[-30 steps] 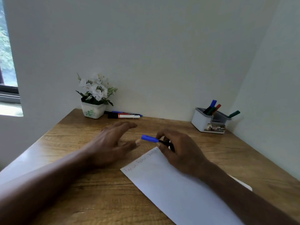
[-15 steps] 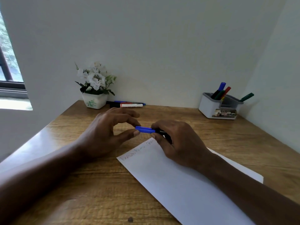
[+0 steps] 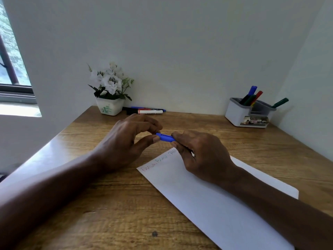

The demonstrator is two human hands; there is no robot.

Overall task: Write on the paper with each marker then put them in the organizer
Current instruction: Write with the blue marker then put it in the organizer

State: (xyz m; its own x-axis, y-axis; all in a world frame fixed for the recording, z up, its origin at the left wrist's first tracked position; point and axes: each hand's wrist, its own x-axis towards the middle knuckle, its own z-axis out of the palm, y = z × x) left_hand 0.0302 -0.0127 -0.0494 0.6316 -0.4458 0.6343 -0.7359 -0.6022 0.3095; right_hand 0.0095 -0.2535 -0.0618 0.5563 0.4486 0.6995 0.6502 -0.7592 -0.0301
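Both hands meet above the wooden desk on a blue-capped marker (image 3: pixel 164 137). My right hand (image 3: pixel 200 156) grips its dark barrel, most of which is hidden in the fist. My left hand (image 3: pixel 126 141) pinches the blue cap between thumb and fingers. Under my right hand lies a white sheet of paper (image 3: pixel 207 201), angled, with faint coloured writing along its top edge. The white and grey organizer (image 3: pixel 239 114) stands at the back right, holding several markers. Two more markers (image 3: pixel 149 111) lie at the back by the wall.
A white pot of white flowers (image 3: pixel 110 108) stands at the back left, right beside the lying markers. Walls close the desk at the back and on the right. A window is at the far left. Bare wood lies between paper and organizer.
My left hand moved in from open beside the marker and closed its thumb and fingers on the blue cap. The view shifted, and both hands sit slightly higher in it.
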